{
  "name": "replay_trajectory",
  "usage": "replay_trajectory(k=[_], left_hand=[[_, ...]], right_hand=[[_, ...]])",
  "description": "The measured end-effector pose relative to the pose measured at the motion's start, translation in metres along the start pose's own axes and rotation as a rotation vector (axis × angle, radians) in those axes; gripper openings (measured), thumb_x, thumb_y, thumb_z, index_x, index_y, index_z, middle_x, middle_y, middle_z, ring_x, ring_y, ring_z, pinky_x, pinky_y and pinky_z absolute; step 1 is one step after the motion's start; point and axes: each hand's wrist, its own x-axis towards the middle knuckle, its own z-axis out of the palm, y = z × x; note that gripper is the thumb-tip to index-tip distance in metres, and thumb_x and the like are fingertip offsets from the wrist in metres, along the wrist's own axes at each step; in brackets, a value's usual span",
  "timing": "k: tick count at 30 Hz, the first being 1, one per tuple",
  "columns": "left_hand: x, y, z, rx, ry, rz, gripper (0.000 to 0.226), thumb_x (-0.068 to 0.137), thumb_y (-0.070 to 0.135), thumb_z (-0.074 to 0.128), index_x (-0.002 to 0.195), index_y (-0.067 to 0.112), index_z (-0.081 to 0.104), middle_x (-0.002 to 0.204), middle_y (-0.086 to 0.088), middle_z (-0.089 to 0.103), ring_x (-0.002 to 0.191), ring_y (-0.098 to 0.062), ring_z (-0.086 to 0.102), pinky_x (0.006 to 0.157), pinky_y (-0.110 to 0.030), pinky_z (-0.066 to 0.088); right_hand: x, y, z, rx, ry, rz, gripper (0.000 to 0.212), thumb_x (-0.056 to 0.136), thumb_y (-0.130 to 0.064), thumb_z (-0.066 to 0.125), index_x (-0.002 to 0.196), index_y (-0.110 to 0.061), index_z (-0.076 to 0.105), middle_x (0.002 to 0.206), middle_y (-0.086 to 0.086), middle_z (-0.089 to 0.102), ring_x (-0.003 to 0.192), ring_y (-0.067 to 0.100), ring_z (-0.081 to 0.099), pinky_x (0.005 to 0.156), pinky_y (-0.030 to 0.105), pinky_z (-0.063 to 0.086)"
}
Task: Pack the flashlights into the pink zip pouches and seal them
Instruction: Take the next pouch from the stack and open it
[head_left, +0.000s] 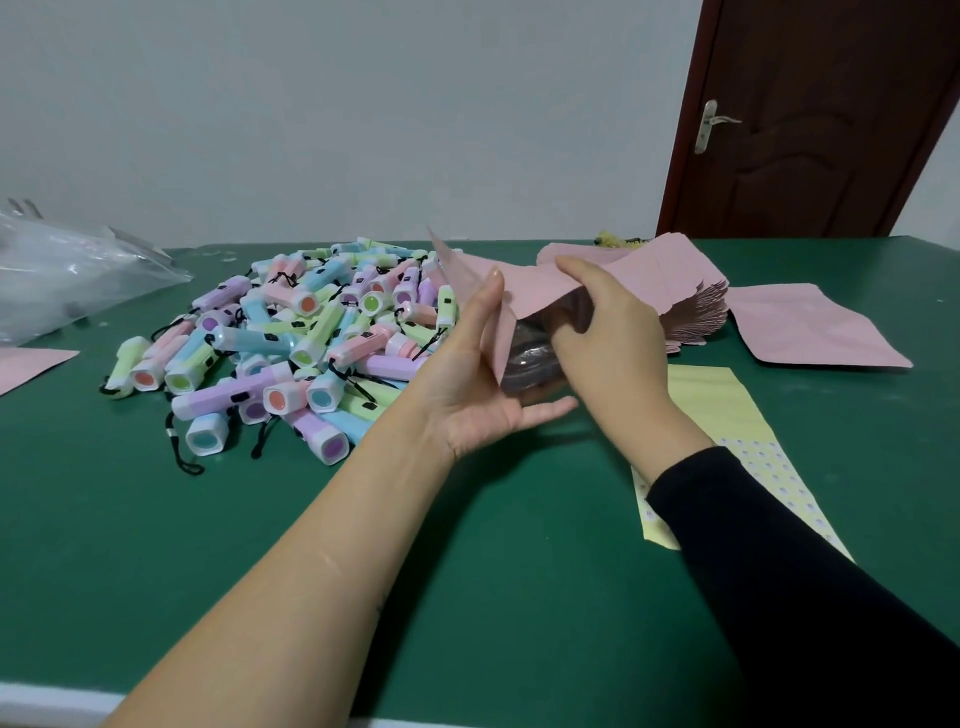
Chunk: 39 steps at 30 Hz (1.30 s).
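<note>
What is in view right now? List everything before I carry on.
flashlights: large pile, uncounted, pastel pink, blue, green, purple; table left-centre
held pink zip pouch: one, pink; between both hands
pouch stack: many, pink; behind right hand
loose pouch: one, pink; flat, far right
pouch corner: one, pink; left edge
plastic bag: one, clear; far left
yellow sheet: one, partly dotted; beside right forearm
table: one, green
door: one, brown; back right
left hand: flat under pouch
right hand: grips pouch
</note>
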Motion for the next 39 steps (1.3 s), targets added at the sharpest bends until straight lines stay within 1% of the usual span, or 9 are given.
replay_trajectory(k=[9, 12, 15, 19, 22, 25, 33, 36, 39], left_hand=[[-0.005, 0.001, 0.007, -0.118, 0.018, 0.023, 0.067, 0.070, 0.056, 0.068, 0.122, 0.015, 0.062, 0.119, -0.012, 0.068, 0.104, -0.029, 0.067, 0.099, -0.044, 0.049], [-0.011, 0.018, 0.003, -0.206, 0.047, 0.120, 0.073, 0.070, 0.057, 0.066, 0.124, 0.009, 0.060, 0.119, -0.019, 0.065, 0.110, -0.033, 0.062, 0.097, -0.046, 0.051], [-0.024, 0.043, -0.012, -0.497, 0.057, 0.321, 0.075, 0.077, 0.055, 0.069, 0.130, 0.003, 0.054, 0.114, -0.024, 0.060, 0.111, -0.038, 0.059, 0.094, -0.052, 0.052], [-0.036, 0.062, -0.029, -0.632, 0.108, 0.529, 0.074, 0.086, 0.059, 0.061, 0.138, 0.007, 0.049, 0.127, -0.022, 0.055, 0.112, -0.038, 0.058, 0.082, -0.047, 0.059], [-0.040, 0.064, -0.031, -0.658, 0.127, 0.559, 0.075, 0.087, 0.059, 0.060, 0.139, 0.006, 0.049, 0.133, -0.021, 0.053, 0.112, -0.037, 0.058, 0.074, -0.044, 0.060], [-0.039, 0.062, -0.028, -0.655, 0.117, 0.540, 0.077, 0.086, 0.060, 0.061, 0.139, 0.007, 0.049, 0.131, -0.020, 0.054, 0.111, -0.037, 0.059, 0.072, -0.044, 0.060], [-0.032, 0.055, -0.025, -0.658, 0.079, 0.487, 0.082, 0.085, 0.062, 0.061, 0.140, 0.003, 0.047, 0.128, -0.023, 0.055, 0.116, -0.037, 0.057, 0.070, -0.043, 0.060], [-0.029, 0.051, -0.023, -0.664, 0.011, 0.458, 0.083, 0.084, 0.063, 0.061, 0.140, 0.003, 0.048, 0.136, -0.021, 0.052, 0.117, -0.039, 0.057, 0.070, -0.046, 0.060], [-0.024, 0.046, -0.020, -0.637, -0.042, 0.406, 0.086, 0.081, 0.066, 0.062, 0.139, 0.003, 0.050, 0.136, -0.024, 0.052, 0.113, -0.041, 0.060, 0.079, -0.050, 0.060]], right_hand=[[-0.001, -0.004, 0.000, -0.004, 0.048, -0.023, 0.044, 0.089, -0.020, 0.061, 0.131, -0.033, 0.058, 0.107, -0.005, 0.071, 0.096, 0.021, 0.064, 0.077, 0.029, 0.049], [0.003, -0.004, -0.002, 0.339, 0.059, 0.043, 0.039, 0.094, -0.031, 0.060, 0.132, -0.023, 0.055, 0.102, -0.020, 0.064, 0.091, 0.012, 0.066, 0.085, 0.029, 0.051], [0.002, -0.006, 0.001, 0.591, 0.120, 0.019, 0.029, 0.099, -0.026, 0.051, 0.127, -0.026, 0.046, 0.100, -0.017, 0.060, 0.075, 0.004, 0.065, 0.070, 0.012, 0.047], [-0.012, -0.010, 0.031, 0.297, -0.156, -0.083, 0.036, 0.096, -0.019, 0.051, 0.131, -0.026, 0.047, 0.120, -0.011, 0.057, 0.079, -0.006, 0.057, 0.069, 0.014, 0.045], [-0.024, -0.013, 0.061, -0.032, -0.459, -0.179, 0.045, 0.097, -0.020, 0.051, 0.141, -0.021, 0.043, 0.140, 0.003, 0.046, 0.120, 0.019, 0.050, 0.096, 0.035, 0.045], [-0.028, -0.020, 0.078, -0.211, -0.485, -0.248, 0.036, 0.096, -0.023, 0.048, 0.132, -0.018, 0.052, 0.128, 0.004, 0.051, 0.121, 0.026, 0.043, 0.090, 0.039, 0.046], [-0.012, -0.030, 0.073, -0.046, -0.289, -0.124, 0.031, 0.090, -0.020, 0.058, 0.121, -0.021, 0.062, 0.110, -0.002, 0.064, 0.099, 0.020, 0.059, 0.076, 0.029, 0.047], [0.006, -0.029, 0.037, 0.294, 0.050, 0.053, 0.033, 0.093, -0.022, 0.060, 0.125, -0.014, 0.053, 0.098, -0.015, 0.055, 0.081, -0.009, 0.057, 0.069, 0.006, 0.042], [0.017, -0.032, 0.000, 0.528, 0.413, 0.027, 0.030, 0.096, -0.018, 0.057, 0.121, -0.007, 0.046, 0.100, -0.012, 0.051, 0.079, -0.015, 0.054, 0.068, 0.002, 0.041]])
